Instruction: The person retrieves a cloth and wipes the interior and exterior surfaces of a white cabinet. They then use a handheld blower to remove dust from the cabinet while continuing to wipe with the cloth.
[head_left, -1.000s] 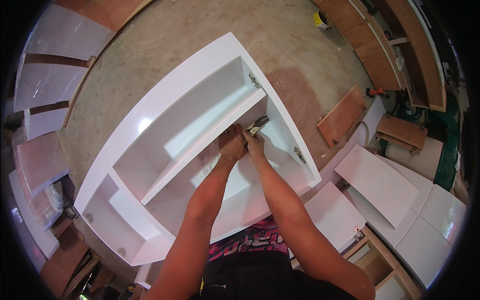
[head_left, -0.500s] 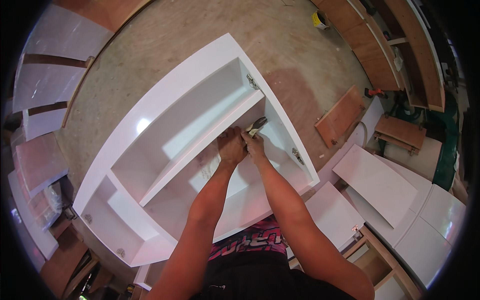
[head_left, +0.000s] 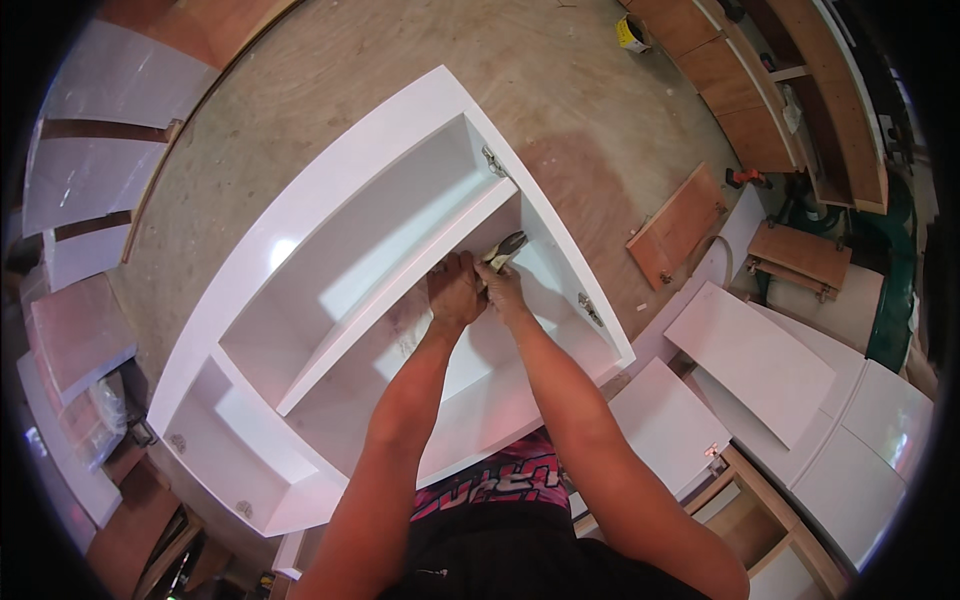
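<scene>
Compared with the frame one second back, we note almost no displacement: both hands remain at the same spot inside the white cabinet carcass (head_left: 330,200), and only the view has drifted slightly.

We take the carcass as our reference. It lies on its back on the bare floor, its open face toward us, with a long inner shelf panel (head_left: 400,290) running along its length.

Our left hand (head_left: 455,292) rests just past the far end of that shelf panel, close to the right-hand side wall of the carcass. Its fingers are curled together into a loose fist; we cannot tell what, if anything, they enclose.

Our right hand (head_left: 503,288) sits touching the left hand, on the side nearer the right-hand wall. It is clamped on a small hand tool (head_left: 505,247) with a dark and pale handle, which projects from the fist toward the far wall of the carcass. The tool's working end is hidden.

Two metal hinge plates (head_left: 492,160) are fixed along the right-hand wall, one beyond the hands and one nearer to us.

Outside the carcass, to its right, loose white panels (head_left: 750,360) lie on the floor, with a brown board (head_left: 680,225) beyond them.
</scene>
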